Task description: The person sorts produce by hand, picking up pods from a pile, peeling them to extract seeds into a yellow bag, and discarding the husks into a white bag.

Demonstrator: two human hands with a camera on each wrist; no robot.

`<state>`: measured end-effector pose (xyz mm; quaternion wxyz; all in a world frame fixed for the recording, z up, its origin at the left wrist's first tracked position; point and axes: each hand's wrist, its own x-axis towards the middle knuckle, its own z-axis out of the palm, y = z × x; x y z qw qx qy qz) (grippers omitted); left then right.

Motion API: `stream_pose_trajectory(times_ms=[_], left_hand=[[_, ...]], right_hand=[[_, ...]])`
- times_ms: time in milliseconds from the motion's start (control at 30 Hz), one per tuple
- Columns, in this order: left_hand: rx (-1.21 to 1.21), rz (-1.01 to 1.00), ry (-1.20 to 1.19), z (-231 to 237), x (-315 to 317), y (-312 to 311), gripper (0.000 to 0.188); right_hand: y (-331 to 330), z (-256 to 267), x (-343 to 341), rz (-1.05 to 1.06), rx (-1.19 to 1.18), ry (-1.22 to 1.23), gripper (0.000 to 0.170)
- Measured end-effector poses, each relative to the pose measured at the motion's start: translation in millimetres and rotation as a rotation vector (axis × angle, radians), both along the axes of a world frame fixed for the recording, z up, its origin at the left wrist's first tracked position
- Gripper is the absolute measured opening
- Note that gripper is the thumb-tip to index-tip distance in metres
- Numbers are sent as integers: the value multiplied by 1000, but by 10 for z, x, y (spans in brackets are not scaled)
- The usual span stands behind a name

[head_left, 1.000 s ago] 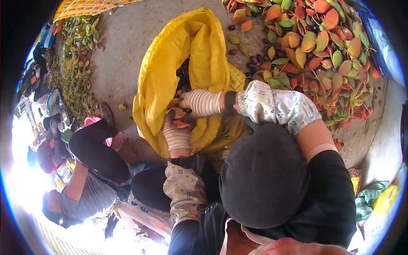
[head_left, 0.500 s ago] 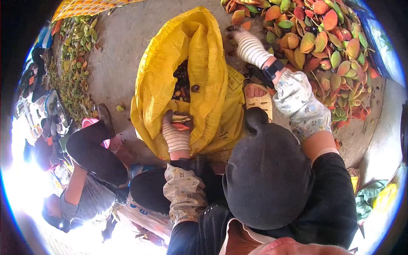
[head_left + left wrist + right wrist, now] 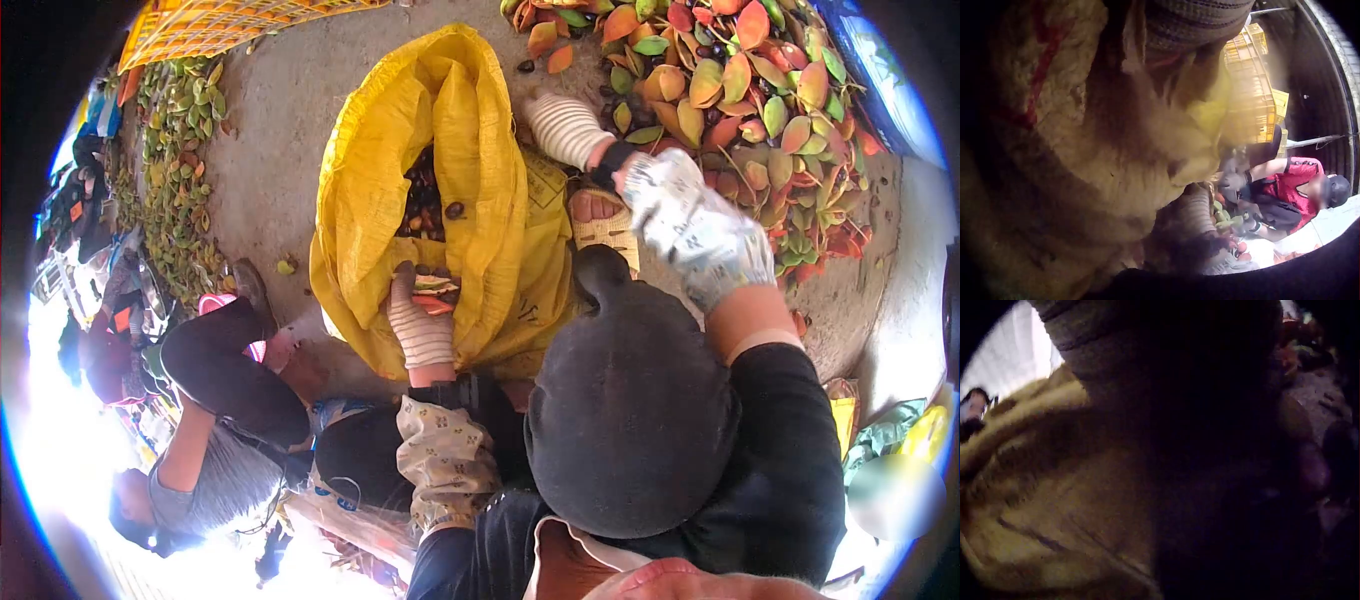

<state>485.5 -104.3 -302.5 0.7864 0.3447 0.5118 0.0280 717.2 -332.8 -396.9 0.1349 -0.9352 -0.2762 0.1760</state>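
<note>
In the head view a yellow woven sack stands open, with dark seeds inside. The left hand, in a striped glove, is at the sack's near edge, thumb and fingers round an opened husk with red and pale parts. To the right of the sack, the right hand, also gloved, is over the ground near the husk pile; its fingertips are blurred, and whether it holds anything is not clear. Sack cloth fills much of the left wrist view, and the right wrist view is dark, with sack cloth at left.
A large pile of red and green husks lies at the upper right, and another pile at the left. A yellow crate is at the upper left. Another person sits at the left. A sandalled foot is beside the sack.
The right hand has left the sack, reached toward the husk pile at the upper right, then come slightly back toward the sack. The left hand has stayed in place with the husk.
</note>
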Motion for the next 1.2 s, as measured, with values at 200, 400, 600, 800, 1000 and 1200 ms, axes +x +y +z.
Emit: stream_pose_trajectory(times_ms=[200, 400, 600, 800, 1000, 1200], left_hand=[[-29, 72, 98, -42, 45, 0, 25], [59, 102, 54, -106, 7, -1, 25], [288, 60, 151, -250, 62, 56, 28], [487, -387, 242, 272, 287, -204, 32], [876, -529, 10, 403, 152, -253, 28], [820, 24, 65, 1257, -174, 239, 20]], right_hand=[[174, 856, -283, -72, 833, 102, 20], [156, 379, 382, -263, 342, -189, 23], [140, -472, 527, -120, 14, -201, 24], [108, 312, 275, -264, 524, -369, 18], [633, 1108, -273, 60, 900, -83, 31], [1360, 1633, -687, 713, 1009, -215, 24]])
